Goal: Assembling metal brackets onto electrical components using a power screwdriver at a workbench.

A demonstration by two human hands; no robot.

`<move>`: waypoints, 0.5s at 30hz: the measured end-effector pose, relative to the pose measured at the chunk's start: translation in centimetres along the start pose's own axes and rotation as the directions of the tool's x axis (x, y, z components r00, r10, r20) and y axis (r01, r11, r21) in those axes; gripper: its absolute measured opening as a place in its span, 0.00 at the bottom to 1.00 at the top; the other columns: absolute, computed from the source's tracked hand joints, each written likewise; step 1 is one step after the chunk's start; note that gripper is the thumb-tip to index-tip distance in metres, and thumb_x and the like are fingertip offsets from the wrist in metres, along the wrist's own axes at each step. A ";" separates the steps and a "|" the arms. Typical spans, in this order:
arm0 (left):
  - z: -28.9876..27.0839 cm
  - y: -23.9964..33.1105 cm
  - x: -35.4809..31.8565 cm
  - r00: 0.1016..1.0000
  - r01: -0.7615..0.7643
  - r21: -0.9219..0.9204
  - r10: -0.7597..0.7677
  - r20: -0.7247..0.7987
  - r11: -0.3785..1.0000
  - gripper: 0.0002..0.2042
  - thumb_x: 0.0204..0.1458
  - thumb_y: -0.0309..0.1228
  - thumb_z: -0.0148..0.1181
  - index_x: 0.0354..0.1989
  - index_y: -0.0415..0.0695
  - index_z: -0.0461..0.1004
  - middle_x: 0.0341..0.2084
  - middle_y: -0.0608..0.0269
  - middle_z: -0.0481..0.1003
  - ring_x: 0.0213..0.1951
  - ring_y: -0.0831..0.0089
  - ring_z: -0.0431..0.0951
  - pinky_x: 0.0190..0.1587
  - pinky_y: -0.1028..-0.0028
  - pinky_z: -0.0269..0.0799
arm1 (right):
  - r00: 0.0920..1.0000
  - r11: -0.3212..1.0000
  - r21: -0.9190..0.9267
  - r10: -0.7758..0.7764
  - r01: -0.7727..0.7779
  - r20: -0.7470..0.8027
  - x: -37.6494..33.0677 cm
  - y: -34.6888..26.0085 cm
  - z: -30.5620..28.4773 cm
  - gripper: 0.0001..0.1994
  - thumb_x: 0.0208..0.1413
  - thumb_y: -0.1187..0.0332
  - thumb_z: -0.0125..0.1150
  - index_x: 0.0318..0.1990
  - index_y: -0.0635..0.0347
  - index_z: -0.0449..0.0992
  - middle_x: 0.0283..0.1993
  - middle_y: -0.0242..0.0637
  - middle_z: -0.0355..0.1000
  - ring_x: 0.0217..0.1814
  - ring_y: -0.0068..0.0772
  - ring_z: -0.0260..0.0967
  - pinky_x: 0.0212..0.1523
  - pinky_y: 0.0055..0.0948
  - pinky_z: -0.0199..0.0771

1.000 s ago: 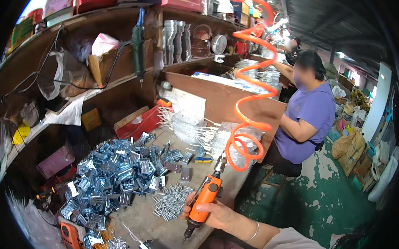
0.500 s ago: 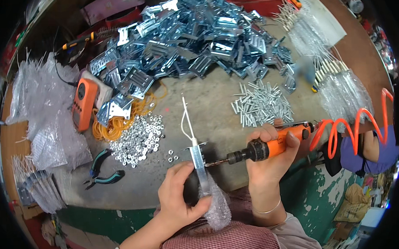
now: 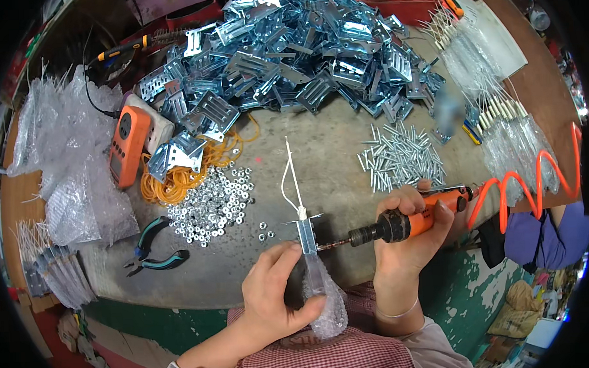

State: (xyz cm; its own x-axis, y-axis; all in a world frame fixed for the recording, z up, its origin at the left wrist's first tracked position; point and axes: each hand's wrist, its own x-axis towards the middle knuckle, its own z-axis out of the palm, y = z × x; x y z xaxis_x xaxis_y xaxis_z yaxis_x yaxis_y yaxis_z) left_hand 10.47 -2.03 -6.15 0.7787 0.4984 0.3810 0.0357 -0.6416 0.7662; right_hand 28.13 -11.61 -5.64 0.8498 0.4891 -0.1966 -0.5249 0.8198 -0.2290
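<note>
My left hand (image 3: 269, 290) is closed around a bubble-wrapped part (image 3: 329, 316) with a shiny metal bracket (image 3: 306, 234) at its upper end. White wires (image 3: 289, 168) stick out beyond the bracket and lie over the table. My right hand (image 3: 401, 261) grips an orange air screwdriver (image 3: 424, 220) from below, fingers wrapped around its body. The tool's thin bit (image 3: 332, 245) points left, and its tip meets the bracket's right side. Whether a screw sits at the tip is too small to tell.
A large heap of metal brackets (image 3: 290, 61) covers the back. Loose screws (image 3: 402, 157) lie at right, nuts (image 3: 211, 203) and yellow rubber bands (image 3: 168, 188) at left, near pliers (image 3: 147, 247). A coiled red air hose (image 3: 538, 182) runs right. Bubble-wrapped parts (image 3: 517, 144) flank the table.
The whole scene sits slightly farther right in the picture. Both hands keep their holds, and the bit's tip stays against the bracket.
</note>
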 end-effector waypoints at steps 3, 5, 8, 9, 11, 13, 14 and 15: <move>0.0 0.2 0.0 1.000 -0.002 0.007 0.002 -0.004 1.000 0.33 0.42 0.43 0.67 0.53 0.37 0.65 0.42 0.44 0.71 0.39 0.52 0.76 0.39 0.63 0.74 | 1.000 0.999 0.039 0.001 0.000 -0.013 0.1 -0.2 0.0 0.15 0.48 0.61 0.57 0.42 0.54 0.66 0.26 0.26 0.57 0.30 0.23 0.57 0.44 0.29 0.67; 0.0 0.3 0.0 1.000 -0.001 0.021 0.001 -0.007 1.000 0.33 0.42 0.44 0.67 0.54 0.38 0.65 0.42 0.45 0.71 0.39 0.52 0.76 0.38 0.63 0.74 | 1.000 0.999 0.053 0.012 -0.012 0.008 0.2 -0.3 0.0 0.15 0.48 0.62 0.58 0.42 0.54 0.67 0.27 0.27 0.57 0.30 0.23 0.56 0.44 0.29 0.67; 0.2 0.3 0.2 1.000 -0.013 0.011 0.013 -0.018 1.000 0.32 0.42 0.44 0.66 0.54 0.38 0.65 0.42 0.45 0.71 0.38 0.53 0.76 0.38 0.63 0.74 | 1.000 0.998 0.062 -0.001 0.000 0.008 0.3 -0.5 -0.3 0.15 0.48 0.62 0.58 0.42 0.54 0.67 0.27 0.27 0.57 0.31 0.23 0.56 0.44 0.29 0.67; 0.2 0.2 0.2 1.000 -0.009 0.009 0.009 -0.015 1.000 0.32 0.42 0.44 0.66 0.54 0.38 0.65 0.42 0.45 0.71 0.38 0.53 0.76 0.38 0.63 0.74 | 1.000 0.998 0.060 -0.001 0.001 0.003 0.3 -0.5 -0.4 0.15 0.48 0.62 0.58 0.42 0.54 0.67 0.27 0.27 0.57 0.31 0.23 0.56 0.44 0.29 0.67; 0.1 0.2 0.1 1.000 -0.022 0.041 0.023 -0.010 0.999 0.32 0.42 0.44 0.66 0.54 0.38 0.65 0.43 0.45 0.71 0.38 0.53 0.76 0.37 0.64 0.74 | 1.000 0.998 0.063 0.025 -0.025 0.013 0.3 -0.4 -0.7 0.15 0.48 0.62 0.58 0.42 0.54 0.67 0.27 0.27 0.57 0.31 0.24 0.57 0.45 0.30 0.68; 0.2 0.2 0.1 1.000 -0.020 0.033 0.020 -0.016 0.999 0.33 0.42 0.44 0.66 0.55 0.38 0.65 0.43 0.45 0.71 0.38 0.53 0.76 0.37 0.64 0.74 | 1.000 0.997 0.076 0.020 -0.021 0.009 0.4 -0.3 -0.4 0.14 0.48 0.62 0.58 0.42 0.55 0.67 0.27 0.27 0.57 0.31 0.24 0.57 0.45 0.30 0.68; 0.3 0.2 0.1 0.999 -0.027 0.025 0.027 -0.027 0.999 0.33 0.42 0.44 0.66 0.55 0.38 0.65 0.43 0.46 0.71 0.38 0.53 0.76 0.37 0.64 0.74 | 1.000 0.996 0.089 0.012 -0.013 0.014 0.4 -0.3 -0.3 0.14 0.49 0.63 0.57 0.41 0.55 0.67 0.27 0.27 0.57 0.31 0.24 0.57 0.46 0.30 0.68; 0.4 0.2 0.1 0.999 -0.022 0.027 0.022 -0.028 0.999 0.33 0.42 0.44 0.66 0.55 0.38 0.65 0.43 0.46 0.71 0.38 0.53 0.76 0.37 0.64 0.74 | 1.000 0.996 0.089 0.017 -0.018 0.011 0.3 -0.3 -0.2 0.14 0.49 0.63 0.57 0.41 0.55 0.67 0.27 0.27 0.57 0.31 0.24 0.57 0.46 0.30 0.68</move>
State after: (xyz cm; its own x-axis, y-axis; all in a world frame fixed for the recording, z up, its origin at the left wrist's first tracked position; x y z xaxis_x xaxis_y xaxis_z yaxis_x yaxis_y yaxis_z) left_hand 10.81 -2.31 -6.16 0.7617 0.4999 0.4121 0.0356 -0.6674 0.7438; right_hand 28.55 -11.80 -5.82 0.8414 0.5060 -0.1900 -0.5333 0.8342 -0.1401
